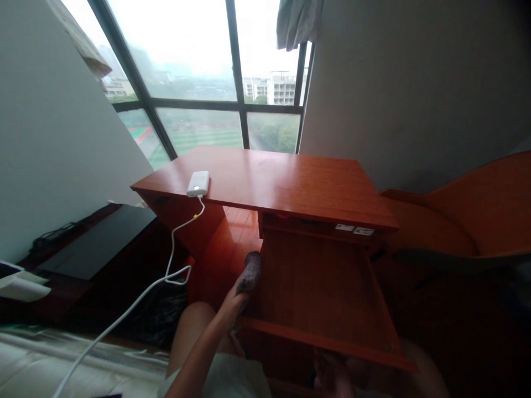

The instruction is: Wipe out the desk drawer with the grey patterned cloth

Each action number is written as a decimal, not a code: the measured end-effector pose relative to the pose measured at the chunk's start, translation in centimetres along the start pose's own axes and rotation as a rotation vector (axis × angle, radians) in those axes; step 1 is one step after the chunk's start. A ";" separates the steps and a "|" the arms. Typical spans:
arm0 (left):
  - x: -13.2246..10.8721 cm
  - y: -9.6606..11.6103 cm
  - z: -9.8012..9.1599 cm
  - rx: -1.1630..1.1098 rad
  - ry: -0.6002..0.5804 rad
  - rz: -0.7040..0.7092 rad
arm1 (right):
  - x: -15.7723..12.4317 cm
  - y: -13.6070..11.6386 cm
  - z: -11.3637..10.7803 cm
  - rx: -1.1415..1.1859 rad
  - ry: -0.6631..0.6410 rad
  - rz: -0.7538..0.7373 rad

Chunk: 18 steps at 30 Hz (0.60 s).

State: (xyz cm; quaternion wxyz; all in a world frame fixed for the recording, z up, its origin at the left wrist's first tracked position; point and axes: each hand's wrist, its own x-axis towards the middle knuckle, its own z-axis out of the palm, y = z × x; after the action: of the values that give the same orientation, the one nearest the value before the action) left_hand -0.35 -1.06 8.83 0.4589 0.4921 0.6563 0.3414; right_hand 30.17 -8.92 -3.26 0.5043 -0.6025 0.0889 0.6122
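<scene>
My left hand (pixel 231 305) reaches forward from the lower middle and is closed on a grey cloth (pixel 249 273). The cloth rests against the left edge of an open wooden drawer (pixel 323 287) pulled out from under the red-brown desk (pixel 290 182). The inside of the drawer shows only bare wood. My right hand (pixel 329 373) lies low in shadow beneath the drawer's front rail (pixel 327 344); its fingers are too dark to read.
A white power bank (pixel 198 183) sits on the desk's left front edge, its white cable (pixel 166 276) trailing down to the lower left. A black flat surface (pixel 95 243) lies at left. An orange chair (pixel 477 215) stands at right. A window (pixel 199 83) fills the back.
</scene>
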 end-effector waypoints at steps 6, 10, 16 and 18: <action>5.5 1.2 2.1 0.023 0.033 0.133 | 0.0 0.4 -0.3 0.005 -0.013 -0.015; 8.0 2.0 2.9 0.096 0.040 0.233 | 0.0 0.5 -0.4 0.008 -0.020 -0.029; 11.1 2.4 3.4 0.216 0.097 0.247 | 0.5 0.6 -0.5 -0.002 -0.016 -0.022; 11.8 2.9 3.6 0.327 0.119 0.178 | 0.7 0.7 -0.7 -0.003 -0.024 -0.013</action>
State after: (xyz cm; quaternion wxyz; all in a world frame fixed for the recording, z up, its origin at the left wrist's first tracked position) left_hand 2.87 11.02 7.04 0.3013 0.5952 0.6828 0.2979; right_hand 30.26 -9.38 -4.42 0.5083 -0.5966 0.0779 0.6162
